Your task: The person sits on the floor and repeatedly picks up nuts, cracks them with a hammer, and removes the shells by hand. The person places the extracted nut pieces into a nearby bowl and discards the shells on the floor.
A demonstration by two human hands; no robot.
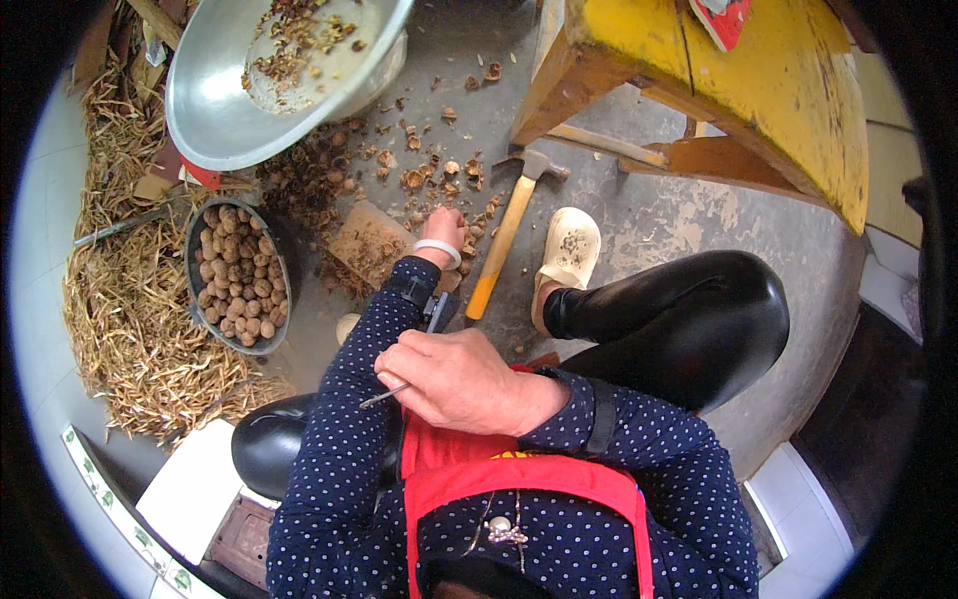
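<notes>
My left hand (444,228), with a white bangle at the wrist, reaches down to the broken walnut shells (413,178) on the floor, by the right end of a block (372,233) strewn with shell bits. Its fingers are mostly hidden, so what they hold cannot be seen. My right hand (460,382) is closed on a thin metal pick (385,395), whose tip points left over my left sleeve. Right of my left hand, a claw hammer (503,245) with a yellow wooden handle lies on the floor. A bucket of whole walnuts (243,277) stands at the left.
A large metal basin (217,112) with walnut pieces stands at the upper left. Dry straw or pods (150,329) are heaped at the left. A yellow wooden bench (748,82) stands at the upper right. My shoe (571,243) is beside the hammer.
</notes>
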